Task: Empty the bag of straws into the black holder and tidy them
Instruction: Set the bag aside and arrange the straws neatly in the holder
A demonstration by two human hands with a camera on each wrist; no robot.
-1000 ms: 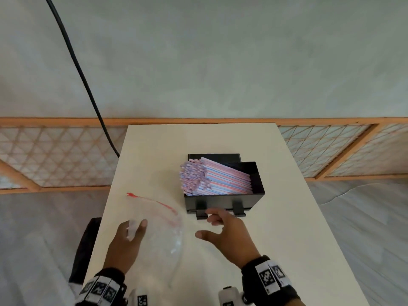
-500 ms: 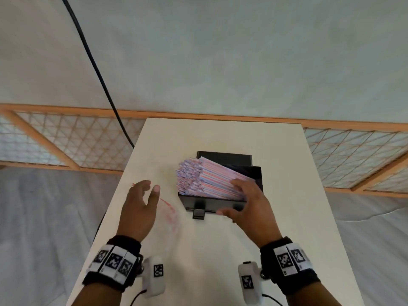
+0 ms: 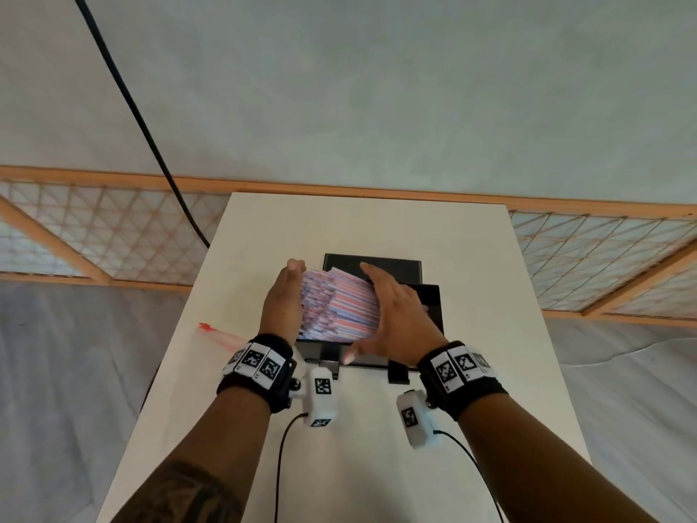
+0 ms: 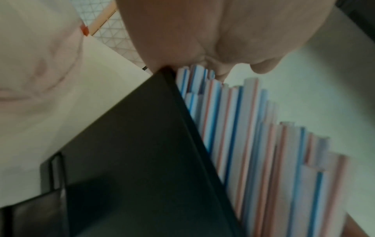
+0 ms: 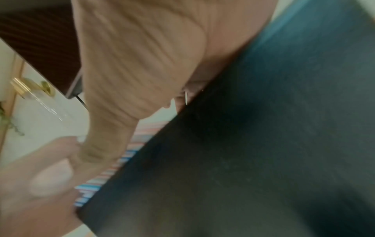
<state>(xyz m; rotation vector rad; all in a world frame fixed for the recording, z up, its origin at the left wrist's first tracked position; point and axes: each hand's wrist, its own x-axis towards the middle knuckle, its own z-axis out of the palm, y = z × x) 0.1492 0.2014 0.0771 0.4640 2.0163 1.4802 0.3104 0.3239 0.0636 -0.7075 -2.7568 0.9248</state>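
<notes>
Two hands square up a stack of straws in the black holder on the table.

The left hand (image 3: 282, 300) stands on edge with fingers straight and together, its palm flat against the protruding ends of the straws (image 3: 341, 309) — nothing gripped. The right hand (image 3: 396, 315) lies over the top of the stack, fingers extended and slightly spread, thumb reaching down to the holder's front wall; it presses rather than clasps. The straws are thin white tubes with red and blue stripes, too many to count, lying in one slanted bundle that overhangs the left side of the single holder (image 3: 430, 302) — a matte black, open-topped box. One clear, crumpled bag (image 3: 222, 335) with a red seal strip lies flat on the smooth cream table (image 3: 377, 228), just left of the left wrist.
</notes>
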